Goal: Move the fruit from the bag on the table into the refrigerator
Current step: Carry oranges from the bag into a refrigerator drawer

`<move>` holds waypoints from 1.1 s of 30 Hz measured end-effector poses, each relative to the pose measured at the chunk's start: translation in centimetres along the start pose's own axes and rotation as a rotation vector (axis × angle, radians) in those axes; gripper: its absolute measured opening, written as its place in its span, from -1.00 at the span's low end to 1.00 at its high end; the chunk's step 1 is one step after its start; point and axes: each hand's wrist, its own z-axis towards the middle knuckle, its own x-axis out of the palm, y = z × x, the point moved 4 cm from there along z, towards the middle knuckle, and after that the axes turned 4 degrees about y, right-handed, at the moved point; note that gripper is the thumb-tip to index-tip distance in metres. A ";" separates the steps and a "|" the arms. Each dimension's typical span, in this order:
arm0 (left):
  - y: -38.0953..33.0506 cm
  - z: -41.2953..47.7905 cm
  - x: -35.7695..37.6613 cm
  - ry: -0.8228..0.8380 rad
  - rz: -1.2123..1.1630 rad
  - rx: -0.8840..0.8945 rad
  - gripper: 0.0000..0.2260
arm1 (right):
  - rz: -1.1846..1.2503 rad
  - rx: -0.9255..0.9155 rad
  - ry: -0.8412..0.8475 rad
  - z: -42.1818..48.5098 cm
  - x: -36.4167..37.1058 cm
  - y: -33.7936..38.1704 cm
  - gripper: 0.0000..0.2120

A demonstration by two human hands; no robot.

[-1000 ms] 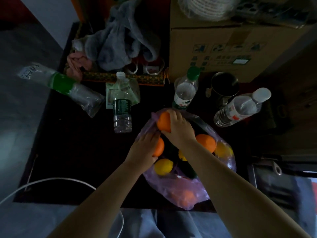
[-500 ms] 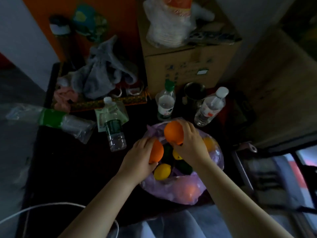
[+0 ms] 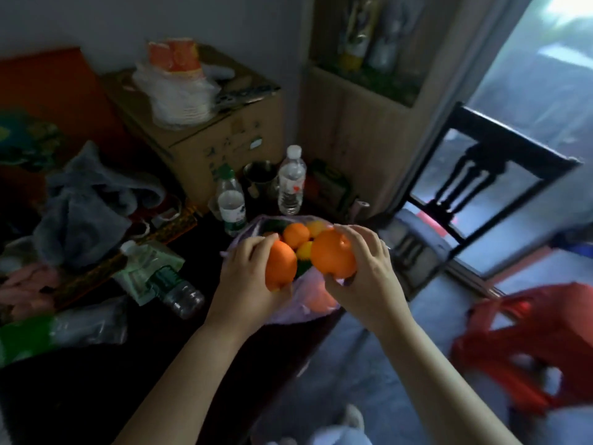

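A pale purple plastic bag (image 3: 308,311) lies open near the dark table's right edge (image 3: 96,396). Inside it I see another orange (image 3: 296,234), yellow fruit (image 3: 305,250) and something dark green. My left hand (image 3: 247,284) grips one orange (image 3: 279,264) just above the bag. My right hand (image 3: 365,274) grips a larger orange (image 3: 332,253) beside it, fingers curled over its top. Both oranges are lifted clear of the bag. No refrigerator is in view.
Water bottles (image 3: 291,181) (image 3: 231,203) and a metal cup (image 3: 260,178) stand behind the bag; one bottle (image 3: 167,285) lies flat. A cardboard box (image 3: 208,130), grey cloth (image 3: 86,200), a dark chair (image 3: 481,187) and a red bag (image 3: 526,345) on the floor surround the table.
Both hands have lifted their oranges up out of the bag. The view has swung to the right, bringing the chair, doorway and red bag into sight.
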 end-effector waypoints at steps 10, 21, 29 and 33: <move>-16.2 -4.0 1.4 0.164 -0.057 0.414 -0.32 | -0.162 0.181 -0.357 -13.7 -13.6 0.2 -0.35; -32.3 -20.9 6.5 0.363 -0.052 0.787 -0.30 | -0.422 0.489 -0.622 -38.2 -23.9 2.4 -0.36; -38.9 -36.6 8.7 0.472 -0.073 1.004 -0.22 | -0.541 0.691 -0.666 -56.6 -27.7 8.0 -0.37; -41.8 -43.8 10.9 0.533 -0.060 1.148 -0.20 | -0.604 0.765 -0.696 -64.8 -28.9 11.2 -0.38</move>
